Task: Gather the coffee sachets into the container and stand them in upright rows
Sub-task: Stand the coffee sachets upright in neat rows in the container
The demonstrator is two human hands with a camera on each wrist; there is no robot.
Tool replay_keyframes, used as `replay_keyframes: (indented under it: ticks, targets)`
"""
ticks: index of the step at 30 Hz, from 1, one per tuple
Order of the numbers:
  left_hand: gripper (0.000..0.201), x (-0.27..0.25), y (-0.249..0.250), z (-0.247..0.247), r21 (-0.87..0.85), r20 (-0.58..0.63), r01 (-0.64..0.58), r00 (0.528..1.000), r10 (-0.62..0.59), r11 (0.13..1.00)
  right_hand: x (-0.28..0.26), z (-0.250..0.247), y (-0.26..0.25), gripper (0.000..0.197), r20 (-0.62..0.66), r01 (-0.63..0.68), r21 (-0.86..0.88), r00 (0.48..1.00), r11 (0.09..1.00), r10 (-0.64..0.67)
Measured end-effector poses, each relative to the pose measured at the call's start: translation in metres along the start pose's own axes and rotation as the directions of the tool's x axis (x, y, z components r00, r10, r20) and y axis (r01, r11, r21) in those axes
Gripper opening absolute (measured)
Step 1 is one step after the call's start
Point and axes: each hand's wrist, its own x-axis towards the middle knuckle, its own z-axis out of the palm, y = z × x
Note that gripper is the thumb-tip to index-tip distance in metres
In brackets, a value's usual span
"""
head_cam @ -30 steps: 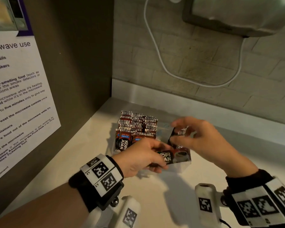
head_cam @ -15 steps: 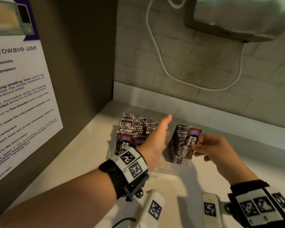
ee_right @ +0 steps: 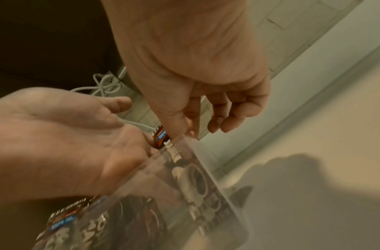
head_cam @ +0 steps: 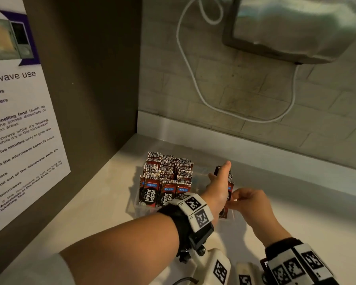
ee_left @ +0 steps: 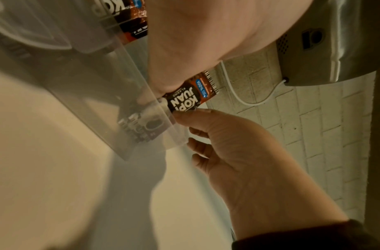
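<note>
Two hands worked at one clear container [head_cam: 141,210] on the bench [head_cam: 103,202]. The left hand [head_cam: 218,188] was flat, fingers straight and together, pressing sideways on a small bunch of coffee sachets [head_cam: 230,183] at the container's right end. Those sachets stood just to the right of the left palm, their long sides pointing up. The right hand [head_cam: 249,204] was right beside them on the other side, thumb and fingertip pinching the front sachet [ee_left: 190,94] near the container's wall. So the bunch sat between the two hands, and both hands touched it. To the left of the left hand, three packed rows [head_cam: 169,173] stood upright, too many sachets to count. An empty gap lay between those rows and the bunch. I think the bunch needed sliding left next.
</note>
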Motion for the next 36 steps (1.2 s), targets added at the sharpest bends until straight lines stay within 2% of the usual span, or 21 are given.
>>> replay_keyframes:
  ticks: [6, 9, 12, 15, 17, 20, 24, 28, 31, 36]
  targets:
    - [0.156, 0.037, -0.015, 0.006, -0.071, -0.006, 0.044, 0.999, -0.044, 0.997, 0.003, 0.010, -0.005, 0.031, -0.042, 0.078, -0.292, 0.995, 0.953, -0.095]
    - [0.154, 0.019, -0.003, 0.004, -0.118, 0.027, 0.083, 0.996, -0.080, 0.989, 0.006, 0.013, -0.007, 0.056, 0.009, -0.006, -0.222, 1.000, 0.975, 0.009]
    - [0.136, 0.012, 0.003, 0.004, -0.152, 0.043, 0.091, 0.995, -0.085, 0.984, 0.011, 0.016, -0.007, 0.070, 0.140, -0.057, -0.171, 0.987, 0.984, 0.082]
    - [0.153, 0.031, -0.006, 0.007, -0.164, -0.005, 0.065, 0.998, -0.067, 0.984, 0.014, 0.021, -0.002, 0.072, 0.230, 0.049, -0.256, 0.973, 0.965, 0.011]
    - [0.146, 0.033, -0.008, 0.007, -0.138, -0.028, 0.031, 0.999, -0.035, 0.990, 0.013, 0.023, 0.000, 0.069, 0.250, 0.077, -0.281, 0.968, 0.957, -0.004]
    - [0.131, 0.019, -0.001, 0.005, -0.129, 0.002, -0.034, 0.999, 0.035, 0.991, 0.014, 0.024, 0.003, 0.064, 0.231, 0.066, -0.265, 0.973, 0.962, -0.003]
    - [0.127, 0.018, -0.001, 0.006, -0.166, -0.005, -0.038, 0.999, 0.037, 0.985, 0.013, 0.024, 0.005, 0.075, 0.198, 0.069, -0.209, 0.980, 0.975, -0.027]
    - [0.141, 0.027, -0.006, 0.008, -0.199, -0.014, -0.030, 1.000, 0.028, 0.980, 0.012, 0.024, 0.003, 0.085, 0.215, 0.048, -0.192, 0.977, 0.980, -0.006]
    - [0.131, 0.025, -0.005, 0.007, -0.191, -0.032, -0.040, 0.999, 0.034, 0.981, 0.013, 0.025, 0.002, 0.082, 0.240, 0.016, -0.213, 0.970, 0.977, 0.036]
    - [0.130, 0.027, -0.007, 0.008, -0.162, -0.025, -0.056, 0.998, 0.052, 0.985, 0.014, 0.026, 0.001, 0.077, 0.249, -0.022, -0.228, 0.965, 0.973, 0.080]
